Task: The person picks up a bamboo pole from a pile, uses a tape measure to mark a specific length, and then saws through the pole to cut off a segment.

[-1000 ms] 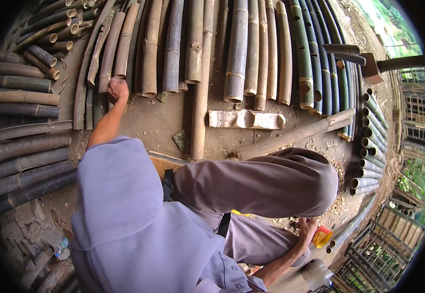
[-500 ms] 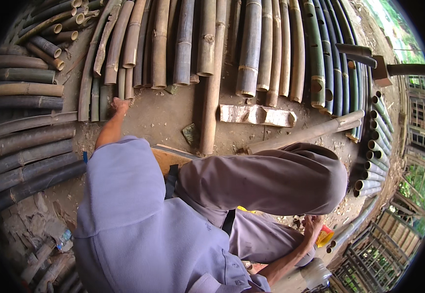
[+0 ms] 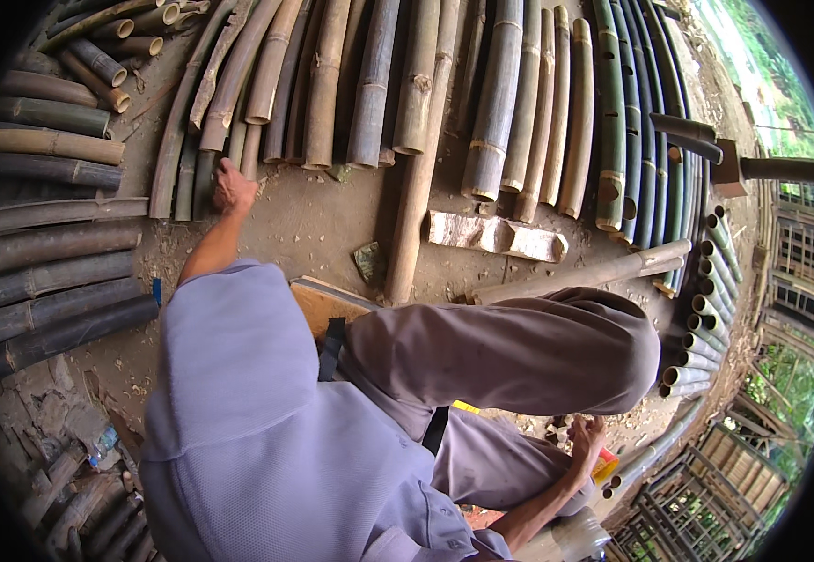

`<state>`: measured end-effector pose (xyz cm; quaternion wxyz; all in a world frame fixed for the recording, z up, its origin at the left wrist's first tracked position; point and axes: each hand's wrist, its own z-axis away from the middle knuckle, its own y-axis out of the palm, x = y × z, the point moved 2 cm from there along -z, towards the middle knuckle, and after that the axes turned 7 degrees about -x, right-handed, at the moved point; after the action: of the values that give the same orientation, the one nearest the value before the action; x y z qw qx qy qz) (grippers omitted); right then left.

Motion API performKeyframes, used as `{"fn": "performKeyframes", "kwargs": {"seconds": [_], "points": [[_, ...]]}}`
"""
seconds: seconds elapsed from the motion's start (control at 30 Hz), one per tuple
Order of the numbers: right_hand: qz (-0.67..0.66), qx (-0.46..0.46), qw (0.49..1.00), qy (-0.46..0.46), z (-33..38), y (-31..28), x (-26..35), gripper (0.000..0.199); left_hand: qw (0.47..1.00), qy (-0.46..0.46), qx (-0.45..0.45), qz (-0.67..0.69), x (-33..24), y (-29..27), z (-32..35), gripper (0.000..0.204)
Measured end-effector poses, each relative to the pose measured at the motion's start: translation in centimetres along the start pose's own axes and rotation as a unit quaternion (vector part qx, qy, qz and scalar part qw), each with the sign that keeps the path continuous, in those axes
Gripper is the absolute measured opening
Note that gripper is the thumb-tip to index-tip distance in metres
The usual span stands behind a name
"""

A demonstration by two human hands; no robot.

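At the far left, my left hand (image 3: 235, 190) is closed at the near end of a slim bamboo pole (image 3: 238, 142). The fingers cover the tip of that pole, and thicker bamboo poles (image 3: 266, 84) lie close on both sides. My right hand (image 3: 586, 440) is at the lower right, by my bent leg, with its fingers curled. Whatever those fingers hold, if anything, is too small to make out. Just beside that hand, a red and yellow packet (image 3: 605, 464) shows partly.
Rows of bamboo poles (image 3: 491, 112) lie ahead, with more stacked at the left (image 3: 51, 253) and right (image 3: 688, 347). A notched pale wood block (image 3: 498, 234) and a loose pole (image 3: 585, 272) lie before my knee. A wooden board (image 3: 327, 304) is beside my leg.
My left hand has moved slightly farther away along the slim pole. The right hand stays by my leg, its fingers raised a little. The whole view has shifted slightly.
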<state>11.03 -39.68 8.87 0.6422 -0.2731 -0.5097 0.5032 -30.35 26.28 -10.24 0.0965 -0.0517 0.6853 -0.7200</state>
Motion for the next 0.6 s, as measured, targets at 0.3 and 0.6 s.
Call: {"fn": "performKeyframes", "kwargs": {"seconds": [0.3, 0.6], "points": [[0.026, -0.015, 1.0, -0.01, -0.2, 0.3, 1.1, 0.025, 0.991, -0.015, 0.075, -0.108, -3.7, 4.7, -2.7, 0.047], [-0.006, -0.005, 1.0, -0.019, -0.4, 0.5, 0.5, 0.029, 0.964, -0.084, 0.064, 0.243, 0.2, 1.5, -8.7, 0.024]]}}
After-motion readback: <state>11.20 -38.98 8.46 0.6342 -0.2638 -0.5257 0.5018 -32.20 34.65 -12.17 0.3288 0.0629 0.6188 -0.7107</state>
